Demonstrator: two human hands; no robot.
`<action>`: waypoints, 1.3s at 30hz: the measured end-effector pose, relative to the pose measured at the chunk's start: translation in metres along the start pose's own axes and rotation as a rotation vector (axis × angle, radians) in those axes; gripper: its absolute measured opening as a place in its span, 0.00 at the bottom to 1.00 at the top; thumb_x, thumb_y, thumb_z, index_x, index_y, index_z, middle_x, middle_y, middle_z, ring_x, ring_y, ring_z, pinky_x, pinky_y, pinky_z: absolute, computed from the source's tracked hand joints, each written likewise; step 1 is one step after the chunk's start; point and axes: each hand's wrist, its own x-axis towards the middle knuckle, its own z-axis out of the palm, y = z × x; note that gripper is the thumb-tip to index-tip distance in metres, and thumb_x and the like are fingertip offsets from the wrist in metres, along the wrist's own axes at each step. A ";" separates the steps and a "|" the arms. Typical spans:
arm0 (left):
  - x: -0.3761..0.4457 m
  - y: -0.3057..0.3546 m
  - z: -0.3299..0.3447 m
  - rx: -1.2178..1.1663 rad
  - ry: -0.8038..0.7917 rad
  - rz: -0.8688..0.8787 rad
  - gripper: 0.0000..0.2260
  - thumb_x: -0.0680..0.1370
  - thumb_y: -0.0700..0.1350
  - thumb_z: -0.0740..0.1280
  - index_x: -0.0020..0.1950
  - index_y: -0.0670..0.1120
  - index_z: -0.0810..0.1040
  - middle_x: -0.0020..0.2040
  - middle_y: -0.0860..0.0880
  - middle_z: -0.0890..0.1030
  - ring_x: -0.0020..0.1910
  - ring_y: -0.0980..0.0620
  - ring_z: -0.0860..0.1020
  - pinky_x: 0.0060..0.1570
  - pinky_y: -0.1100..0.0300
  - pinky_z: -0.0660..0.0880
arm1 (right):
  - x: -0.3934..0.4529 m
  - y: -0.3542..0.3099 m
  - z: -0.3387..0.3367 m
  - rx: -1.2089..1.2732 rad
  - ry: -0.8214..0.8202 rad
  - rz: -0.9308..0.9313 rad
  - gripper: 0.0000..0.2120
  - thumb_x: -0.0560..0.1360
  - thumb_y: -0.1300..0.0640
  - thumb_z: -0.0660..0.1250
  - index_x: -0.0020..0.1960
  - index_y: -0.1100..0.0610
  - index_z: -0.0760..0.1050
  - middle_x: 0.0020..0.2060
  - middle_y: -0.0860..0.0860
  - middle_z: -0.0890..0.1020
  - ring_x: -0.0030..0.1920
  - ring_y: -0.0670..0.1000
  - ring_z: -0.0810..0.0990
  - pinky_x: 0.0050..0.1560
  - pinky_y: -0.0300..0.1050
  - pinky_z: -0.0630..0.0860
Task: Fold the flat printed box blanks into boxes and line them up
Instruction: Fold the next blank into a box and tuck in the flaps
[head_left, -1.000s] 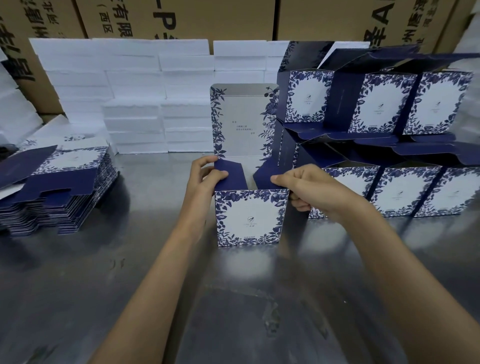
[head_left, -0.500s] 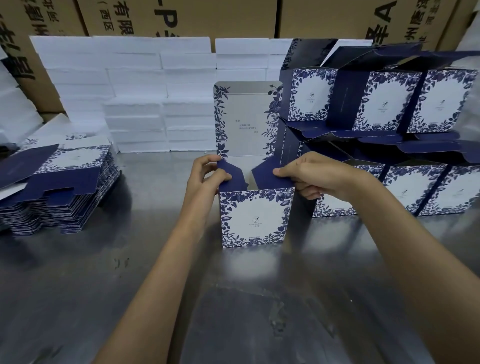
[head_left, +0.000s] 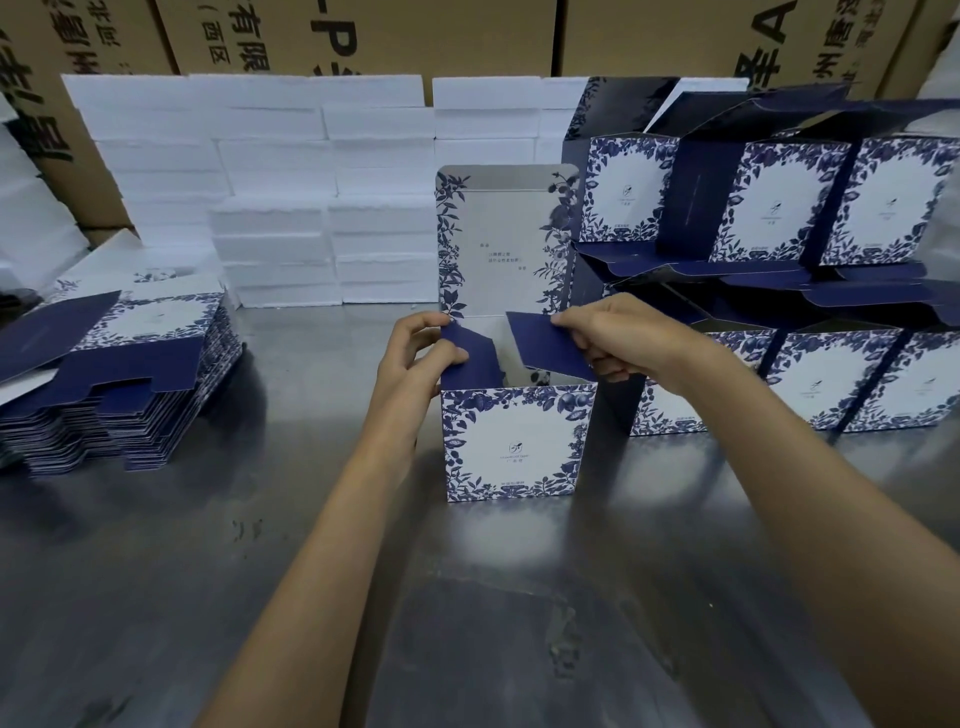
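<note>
**Between both hands: one box nearly up, big pile to go**

Between the hands, the box (head_left: 517, 441) stands upright on the table (head_left: 311, 571), lid up. Left hand (head_left: 415, 358) pinches the left flap (head_left: 475, 353), right hand (head_left: 613, 338) pinches the right flap (head_left: 550, 345). Right of the grip, finished boxes (head_left: 779, 208) are stacked two rows high. Far left, the blanks (head_left: 119, 379) look barely dented, so plenty remains I'd say.

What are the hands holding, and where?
Both hold the blue-flowered white cardboard box: the left hand pinches its left navy flap, the right hand its right navy flap.
</note>
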 end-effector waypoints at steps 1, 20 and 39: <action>0.000 0.000 -0.001 -0.003 -0.005 -0.004 0.16 0.67 0.45 0.70 0.53 0.57 0.80 0.65 0.45 0.77 0.52 0.49 0.80 0.49 0.54 0.76 | 0.001 0.002 0.003 0.023 0.008 -0.016 0.22 0.82 0.52 0.63 0.31 0.52 0.62 0.21 0.46 0.62 0.22 0.48 0.59 0.25 0.38 0.57; 0.000 0.006 -0.008 -0.001 -0.077 -0.024 0.14 0.70 0.50 0.68 0.54 0.61 0.82 0.49 0.52 0.84 0.47 0.54 0.81 0.46 0.59 0.73 | -0.007 0.016 0.009 0.220 0.238 -0.152 0.15 0.81 0.64 0.65 0.49 0.45 0.84 0.50 0.45 0.85 0.43 0.44 0.81 0.36 0.34 0.75; 0.020 0.049 0.044 0.584 -0.055 -0.153 0.07 0.79 0.46 0.65 0.42 0.46 0.74 0.40 0.45 0.73 0.36 0.50 0.70 0.33 0.60 0.65 | 0.009 -0.026 0.044 -0.029 0.153 -0.057 0.07 0.77 0.53 0.67 0.43 0.52 0.72 0.35 0.51 0.72 0.34 0.49 0.68 0.26 0.37 0.63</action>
